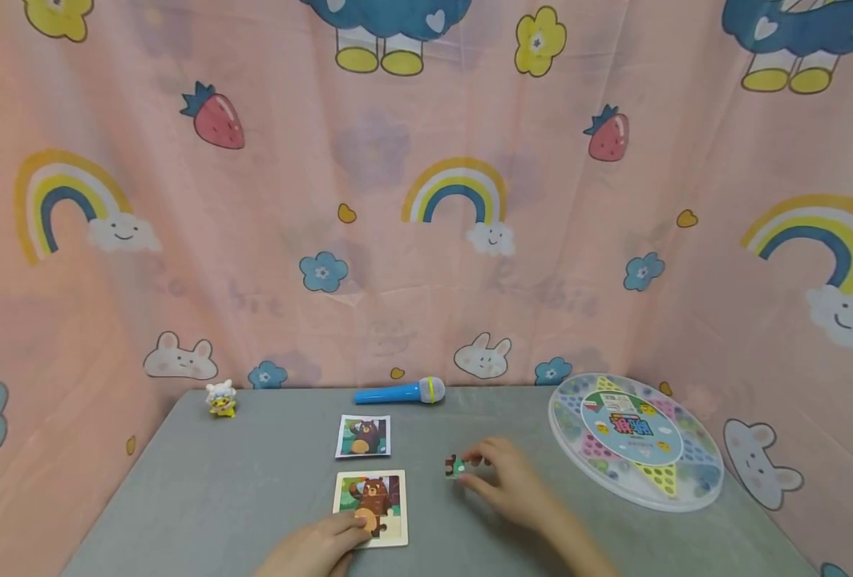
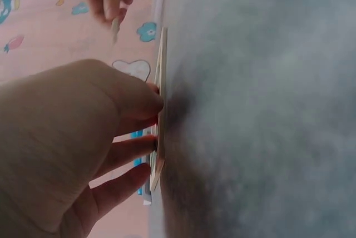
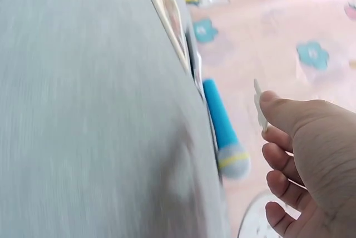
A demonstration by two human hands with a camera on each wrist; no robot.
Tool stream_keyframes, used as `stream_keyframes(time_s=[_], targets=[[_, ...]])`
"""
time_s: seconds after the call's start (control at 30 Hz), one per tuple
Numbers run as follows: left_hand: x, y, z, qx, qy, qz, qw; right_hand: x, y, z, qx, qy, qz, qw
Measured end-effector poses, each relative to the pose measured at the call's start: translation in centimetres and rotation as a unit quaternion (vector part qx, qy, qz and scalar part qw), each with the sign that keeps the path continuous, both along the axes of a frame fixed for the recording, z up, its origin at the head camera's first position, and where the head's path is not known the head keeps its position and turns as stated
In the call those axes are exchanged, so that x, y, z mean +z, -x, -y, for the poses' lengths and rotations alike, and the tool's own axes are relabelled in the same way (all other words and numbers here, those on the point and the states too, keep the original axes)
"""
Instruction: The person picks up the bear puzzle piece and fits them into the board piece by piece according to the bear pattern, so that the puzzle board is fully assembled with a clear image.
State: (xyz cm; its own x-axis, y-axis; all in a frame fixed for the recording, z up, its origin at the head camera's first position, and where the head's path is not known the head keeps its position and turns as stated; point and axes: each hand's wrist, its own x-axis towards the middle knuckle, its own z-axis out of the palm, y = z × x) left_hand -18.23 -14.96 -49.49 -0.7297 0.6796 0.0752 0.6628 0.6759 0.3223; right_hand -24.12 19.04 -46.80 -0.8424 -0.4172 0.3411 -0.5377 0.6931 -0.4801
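Note:
My left hand (image 1: 325,538) holds the lower left corner of a square wooden jigsaw puzzle (image 1: 398,506): fingers on its face, thumb by its near edge. The puzzle pictures a brown bear, and pale bare wood shows at its lower right. My right hand (image 1: 509,485) is raised to the right of the puzzle. Between thumb and index finger it pinches a small brown and green puzzle piece (image 1: 455,466), seen edge-on in the right wrist view; the other fingers curl loosely. Behind the puzzle lies a picture card (image 1: 364,437) with the same bear.
A blue toy microphone (image 1: 398,392) lies near the back edge of the grey table (image 1: 239,481). At the back left stands a small white and yellow figurine (image 1: 221,398). A round Chinese checkers board (image 1: 636,441) lies at the right. A patterned pink curtain (image 1: 412,320) hangs behind.

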Motion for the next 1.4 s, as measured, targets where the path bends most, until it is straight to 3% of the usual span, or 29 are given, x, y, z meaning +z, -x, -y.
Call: stream_keyframes(time_s=[0.23, 0.47, 0.7, 1.0, 1.23, 1.4], targets=[[0.2, 0.1, -0.4, 0.033, 0.021, 0.015, 0.9991, 0.3, -1.1, 4.1, 0.014, -0.011, 0.059, 0.9981], [0.0, 0.1, -0.3, 0.031, 0.005, -0.002, 0.9995, -1.0, -2.2, 6.8, 0.051, -0.021, 0.111, 0.9923], [-0.2, 0.2, -0.2, 0.025, -0.005, -0.008, 0.9996, -2.7, -2.2, 7.2, 0.090, 0.009, 0.126, 0.9880], [-1.0, 0.3, 0.1, -0.030, 0.009, -0.047, 0.9984, -3.5, -2.1, 7.2, 0.098, 0.019, 0.136, 0.9856], [-1.0, 0.1, -0.2, 0.006, 0.045, 0.004, 0.9989, -3.7, -2.2, 7.3, 0.096, 0.005, 0.141, 0.9854], [-1.1, 0.0, -0.3, 0.010, 0.041, 0.002, 0.9991, -3.7, -2.2, 7.3, 0.096, 0.002, 0.143, 0.9851]])
